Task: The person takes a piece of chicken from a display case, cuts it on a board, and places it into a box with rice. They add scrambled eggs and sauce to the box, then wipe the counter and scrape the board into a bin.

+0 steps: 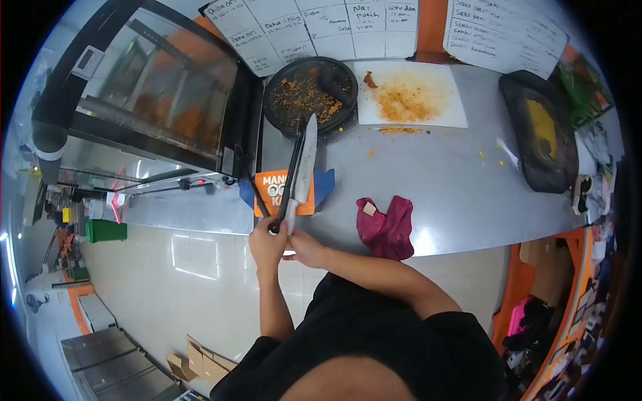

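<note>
Close together near the counter's front edge, both my hands are closed. My left hand [267,242] grips black tongs [287,182], their two arms spread apart and pointing away from me. My right hand [307,249] is curled at the white handle of a large knife [307,164], whose blade points up beside the tongs; its fingers are partly hidden. Beneath these tools lies an orange and blue printed box [267,190]. Ahead of the tips is a round black stone mortar [281,110] with reddish crumbs and a pestle [333,88] in it.
A white cutting board [451,110] carries orange crumbs and a small brown piece. A crumpled maroon cloth [384,230] lies near the front edge. At right sits a dark tray [531,170] with yellow paste. A glass display case [154,100] stands left.
</note>
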`<state>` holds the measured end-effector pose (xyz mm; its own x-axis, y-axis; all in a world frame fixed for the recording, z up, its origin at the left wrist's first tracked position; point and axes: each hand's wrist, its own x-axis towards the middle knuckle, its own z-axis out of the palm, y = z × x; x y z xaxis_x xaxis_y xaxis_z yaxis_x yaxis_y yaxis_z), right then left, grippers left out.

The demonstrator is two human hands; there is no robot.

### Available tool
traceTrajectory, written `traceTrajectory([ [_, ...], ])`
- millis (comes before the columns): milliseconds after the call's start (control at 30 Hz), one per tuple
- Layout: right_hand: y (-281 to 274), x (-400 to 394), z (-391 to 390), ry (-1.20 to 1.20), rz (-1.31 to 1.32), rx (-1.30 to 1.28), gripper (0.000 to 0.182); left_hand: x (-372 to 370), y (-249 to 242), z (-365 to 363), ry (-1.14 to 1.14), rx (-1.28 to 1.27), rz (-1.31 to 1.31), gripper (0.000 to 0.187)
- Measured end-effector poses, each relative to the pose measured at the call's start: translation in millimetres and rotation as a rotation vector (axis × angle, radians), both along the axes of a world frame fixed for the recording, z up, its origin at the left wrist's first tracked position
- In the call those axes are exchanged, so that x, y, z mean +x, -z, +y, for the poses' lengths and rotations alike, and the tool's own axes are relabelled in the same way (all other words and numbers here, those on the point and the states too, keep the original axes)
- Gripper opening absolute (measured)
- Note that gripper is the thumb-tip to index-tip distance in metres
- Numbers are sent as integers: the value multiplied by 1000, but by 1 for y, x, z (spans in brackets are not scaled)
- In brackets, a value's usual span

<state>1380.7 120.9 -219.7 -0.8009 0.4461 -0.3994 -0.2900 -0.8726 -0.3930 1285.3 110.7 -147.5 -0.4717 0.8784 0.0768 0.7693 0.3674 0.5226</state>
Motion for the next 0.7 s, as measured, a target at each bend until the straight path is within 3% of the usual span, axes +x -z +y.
traceTrajectory([
  [67,-4,-1,-4,119,-272,146,26,-11,-3,1,13,-5,-31,28],
  [200,-13,35,-16,366,-312,309,21,-21,8,-2,79,24,-28,22],
  [300,-25,75,-25,336,-328,392,21,-29,23,-5,133,31,65,27],
  [367,-29,109,-37,329,-350,409,23,-24,18,-6,60,-108,169,37],
  [433,-48,146,-46,304,-518,580,39,-22,14,-9,68,-134,168,45],
  [533,-63,191,-57,410,-326,530,62,-13,0,-10,66,-82,217,59],
  [567,-72,205,-53,395,-386,550,53,-11,-2,-9,110,73,363,61],
  [633,-47,231,-50,474,-588,528,39,7,-16,-3,96,261,399,46],
  [667,-51,237,-43,551,-891,429,29,19,-17,4,95,266,403,46],
  [700,-28,249,-40,560,-1254,531,32,33,-18,9,236,331,246,38],
])
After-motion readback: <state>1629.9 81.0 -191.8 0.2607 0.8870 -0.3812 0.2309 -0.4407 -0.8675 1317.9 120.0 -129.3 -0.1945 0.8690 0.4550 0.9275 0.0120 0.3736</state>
